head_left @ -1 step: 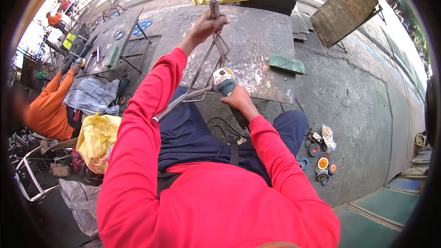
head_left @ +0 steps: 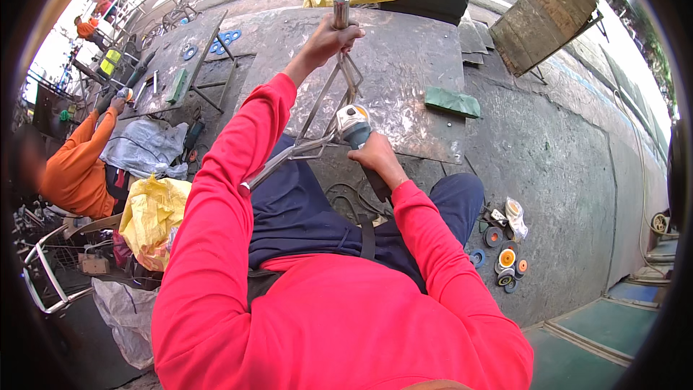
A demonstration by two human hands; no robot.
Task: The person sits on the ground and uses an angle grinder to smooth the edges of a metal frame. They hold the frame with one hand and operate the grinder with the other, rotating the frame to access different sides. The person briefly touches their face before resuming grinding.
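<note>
My left hand (head_left: 333,37) is closed round the upper end of a welded metal tube frame (head_left: 316,105) with bent bars along it. The frame slants down toward my lap, its lower tube end close to my left forearm. In my right hand (head_left: 377,155) is an angle grinder (head_left: 354,127), gripped by its dark body. The grinder's pale head is right beside the frame's bars; whether its disc touches the metal I cannot tell. Beneath the frame lies a worn metal sheet (head_left: 404,65).
A green block (head_left: 452,102) lies at the sheet's right edge. Several grinding discs (head_left: 507,258) rest on the ground to my right. On the left, a co-worker in orange (head_left: 78,173) holds another grinder, near a yellow sack (head_left: 155,220). A wooden board (head_left: 545,14) stands far right.
</note>
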